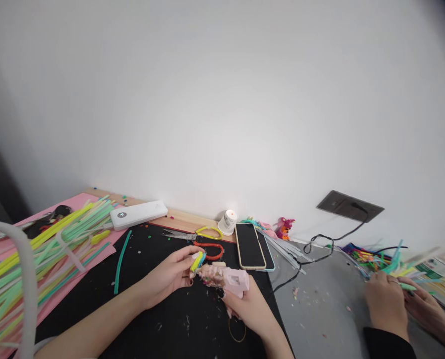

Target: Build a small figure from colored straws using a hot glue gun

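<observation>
My left hand (pixel 173 274) pinches a small yellow and blue craft piece (pixel 197 262) between thumb and fingers, above the black mat. My right hand (pixel 244 304) is wrapped round a pale pink tool (pixel 234 280) that looks like a small hot glue gun. Its crusted, brownish front end points left, close to the craft piece; I cannot tell whether they touch. Just beyond the hands lie scissors with a red handle (pixel 215 258) and a yellow handle (pixel 215 228). A single teal strip (pixel 122 262) rests on the mat, left of my left hand.
Many coloured strips (pixel 69 239) lie on pink sheets at left. Along the wall are a white device (pixel 139 215), a white cup (pixel 228 223), a phone (pixel 250 247) and a pink-orange figure (pixel 284 228). A black cable (pixel 321 259) runs to a socket. A co-worker's hands (pixel 388 301) work at right.
</observation>
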A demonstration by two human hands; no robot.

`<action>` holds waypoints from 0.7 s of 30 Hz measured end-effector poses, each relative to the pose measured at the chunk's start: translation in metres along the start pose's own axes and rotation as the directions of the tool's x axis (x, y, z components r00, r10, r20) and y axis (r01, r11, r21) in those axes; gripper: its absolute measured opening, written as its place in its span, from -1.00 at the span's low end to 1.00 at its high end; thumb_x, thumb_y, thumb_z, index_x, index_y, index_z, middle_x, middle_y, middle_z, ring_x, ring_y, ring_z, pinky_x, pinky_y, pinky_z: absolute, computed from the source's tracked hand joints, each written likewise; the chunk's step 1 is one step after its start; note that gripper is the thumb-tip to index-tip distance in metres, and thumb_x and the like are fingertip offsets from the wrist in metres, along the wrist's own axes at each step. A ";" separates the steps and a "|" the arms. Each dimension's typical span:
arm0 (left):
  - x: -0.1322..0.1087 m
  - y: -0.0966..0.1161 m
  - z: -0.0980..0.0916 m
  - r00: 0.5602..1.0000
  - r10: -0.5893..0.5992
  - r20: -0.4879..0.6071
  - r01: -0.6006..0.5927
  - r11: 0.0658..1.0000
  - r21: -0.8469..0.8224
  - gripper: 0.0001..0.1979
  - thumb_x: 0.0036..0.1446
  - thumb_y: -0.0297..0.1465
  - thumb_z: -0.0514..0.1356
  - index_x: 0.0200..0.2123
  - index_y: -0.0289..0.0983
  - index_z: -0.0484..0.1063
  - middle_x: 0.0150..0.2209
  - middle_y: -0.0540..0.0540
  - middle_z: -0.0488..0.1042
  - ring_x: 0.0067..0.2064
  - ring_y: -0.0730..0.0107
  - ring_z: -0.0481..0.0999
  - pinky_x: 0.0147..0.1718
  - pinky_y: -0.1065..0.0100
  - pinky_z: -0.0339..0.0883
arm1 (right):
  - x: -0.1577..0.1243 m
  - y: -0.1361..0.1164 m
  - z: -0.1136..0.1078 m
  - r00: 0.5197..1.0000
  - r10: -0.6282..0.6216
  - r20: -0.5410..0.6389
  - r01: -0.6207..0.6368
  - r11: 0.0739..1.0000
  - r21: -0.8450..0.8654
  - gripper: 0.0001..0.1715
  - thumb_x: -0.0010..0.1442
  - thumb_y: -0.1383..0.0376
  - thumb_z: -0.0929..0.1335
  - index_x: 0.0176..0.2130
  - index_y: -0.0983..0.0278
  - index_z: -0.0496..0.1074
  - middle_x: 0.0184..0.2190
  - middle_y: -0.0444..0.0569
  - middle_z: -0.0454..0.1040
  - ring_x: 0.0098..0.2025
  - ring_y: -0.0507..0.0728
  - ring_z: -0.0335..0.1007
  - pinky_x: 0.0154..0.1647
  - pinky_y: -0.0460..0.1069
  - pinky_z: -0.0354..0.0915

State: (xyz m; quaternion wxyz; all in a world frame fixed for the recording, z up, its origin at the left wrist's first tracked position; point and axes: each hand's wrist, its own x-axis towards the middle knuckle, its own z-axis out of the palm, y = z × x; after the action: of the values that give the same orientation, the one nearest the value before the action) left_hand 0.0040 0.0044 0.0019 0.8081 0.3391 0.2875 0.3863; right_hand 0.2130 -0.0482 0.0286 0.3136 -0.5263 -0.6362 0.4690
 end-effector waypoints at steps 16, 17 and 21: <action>0.000 -0.001 -0.003 1.000 0.005 0.023 -0.005 1.000 0.013 -0.66 0.04 -0.24 0.33 -0.13 -0.22 0.42 -0.40 0.04 0.37 -0.46 0.55 0.25 -0.42 0.44 0.17 | 0.004 0.008 -0.001 0.993 -0.060 -0.101 0.063 0.998 0.021 -0.59 0.14 0.27 0.35 0.00 0.31 0.47 -0.65 -0.20 0.27 -0.65 -0.06 0.05 -0.66 -0.18 0.05; 0.000 -0.001 -0.003 1.000 0.007 0.023 -0.007 1.000 0.012 -0.67 0.04 -0.24 0.33 -0.14 -0.22 0.42 -0.41 0.05 0.37 -0.46 0.55 0.26 -0.42 0.44 0.17 | 0.003 0.009 -0.001 0.994 -0.047 -0.095 0.049 0.999 0.015 -0.64 0.12 0.27 0.35 -0.07 0.34 0.51 -0.66 -0.20 0.26 -0.65 -0.06 0.06 -0.67 -0.18 0.05; 0.000 0.001 0.000 1.000 0.007 0.013 -0.007 1.000 0.013 -0.67 0.00 -0.22 0.36 -0.19 -0.22 0.42 -0.40 0.05 0.37 -0.47 0.55 0.26 -0.42 0.44 0.17 | 0.001 0.009 -0.001 0.999 -0.002 -0.051 0.002 1.000 -0.009 -0.76 0.08 0.31 0.37 -0.23 0.37 0.53 -0.68 -0.20 0.26 -0.66 -0.06 0.10 -0.66 -0.18 0.07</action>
State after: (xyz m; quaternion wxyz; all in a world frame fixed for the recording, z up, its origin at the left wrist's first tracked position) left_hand 0.0032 0.0046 0.0025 0.8063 0.3480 0.2838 0.3850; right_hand 0.2168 -0.0467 0.0200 0.3278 -0.5389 -0.6305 0.4523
